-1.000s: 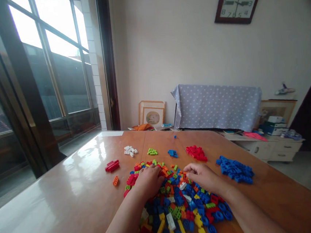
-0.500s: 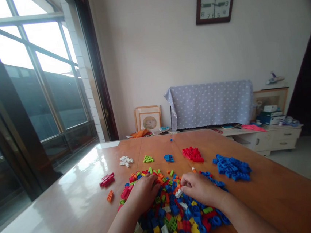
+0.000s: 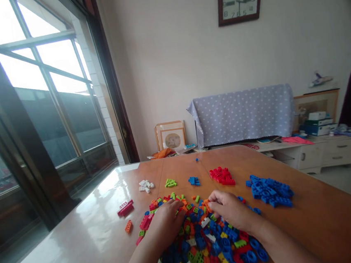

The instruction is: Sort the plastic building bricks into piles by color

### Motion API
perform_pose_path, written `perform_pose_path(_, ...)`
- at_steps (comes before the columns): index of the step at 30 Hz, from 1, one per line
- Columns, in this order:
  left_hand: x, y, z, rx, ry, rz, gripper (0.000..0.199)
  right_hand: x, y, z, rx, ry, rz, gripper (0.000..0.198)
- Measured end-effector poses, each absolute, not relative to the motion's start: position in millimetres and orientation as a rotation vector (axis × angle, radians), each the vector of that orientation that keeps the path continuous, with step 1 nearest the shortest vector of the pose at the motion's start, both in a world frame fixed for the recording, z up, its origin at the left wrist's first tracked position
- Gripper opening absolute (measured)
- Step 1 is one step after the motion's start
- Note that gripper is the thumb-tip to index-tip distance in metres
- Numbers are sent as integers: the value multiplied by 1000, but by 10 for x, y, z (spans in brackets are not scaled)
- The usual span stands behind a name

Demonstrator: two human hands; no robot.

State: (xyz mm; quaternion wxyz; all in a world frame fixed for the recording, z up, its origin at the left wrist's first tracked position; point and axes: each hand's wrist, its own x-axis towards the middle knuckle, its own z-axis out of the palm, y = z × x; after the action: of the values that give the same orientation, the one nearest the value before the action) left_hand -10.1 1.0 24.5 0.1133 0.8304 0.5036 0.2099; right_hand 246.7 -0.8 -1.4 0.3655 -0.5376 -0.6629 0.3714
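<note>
A heap of mixed toy building bricks [image 3: 194, 243] in blue, red, orange, green, yellow and white spreads over the table in front of me. My left hand [image 3: 169, 218] rests over the heap's left side, fingers loosely bent and thumb apart; its fingertips are partly hidden. On the right side, my right hand [image 3: 228, 209] is closed in a pinch, with an orange brick [image 3: 205, 205] at the fingertips. Just below it lies a white brick [image 3: 205, 222]. Blue ring-shaped pieces [image 3: 251, 257] lie at the heap's right edge.
Sorted groups lie beyond the heap: white bricks [image 3: 146, 186], green bricks [image 3: 170, 183], small blue bricks [image 3: 194, 181], red bricks [image 3: 222, 176] and a large blue pile [image 3: 269, 190]. Pink-red bricks [image 3: 125, 208] and one orange brick [image 3: 128, 226] sit at left on the wooden table [image 3: 81, 244].
The view has shifted slightly. My right hand has drawn up a little from the white brick, fingertips now at an orange brick. My left hand stays over the heap's left side.
</note>
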Motion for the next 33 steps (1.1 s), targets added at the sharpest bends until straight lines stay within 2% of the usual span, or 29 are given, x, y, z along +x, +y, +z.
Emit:
perform_pose_path(4, -58, -99, 376, 2445, 1420, 654, 31, 2365, -93, 27, -1312, -1573, 1234, 28)
perform_pose_path(10, -22, -242, 508, 2439, 1323, 709, 34, 2238, -154, 6, -1205, -1542, 1369, 35)
perform_pose_path(15, 17, -285, 507, 2410, 1306, 695, 46, 2164, -233, 45, -1114, -1525, 1449, 39)
perform_pose_path(19, 79, -316, 499, 2416, 1220, 719, 40, 2117, -271, 72, -1087, -1474, 1511, 41)
perform_pose_path(23, 127, -331, 479, 2422, 1217, 712, 29, 2109, -264, 37, -1073, -1471, 1524, 44)
perform_pose_path(27, 144, -332, 463, 2422, 1240, 702, 26, 2120, -255, 7, -1097, -1512, 1509, 47)
perform_pose_path(31, 117, -322, 463, 2396, 1255, 732, 17, 2134, -250, -18, -1141, -1590, 1424, 49)
perform_pose_path(33, 79, -306, 457, 2350, 1266, 784, 19, 2144, -241, -35, -1179, -1612, 1366, 48)
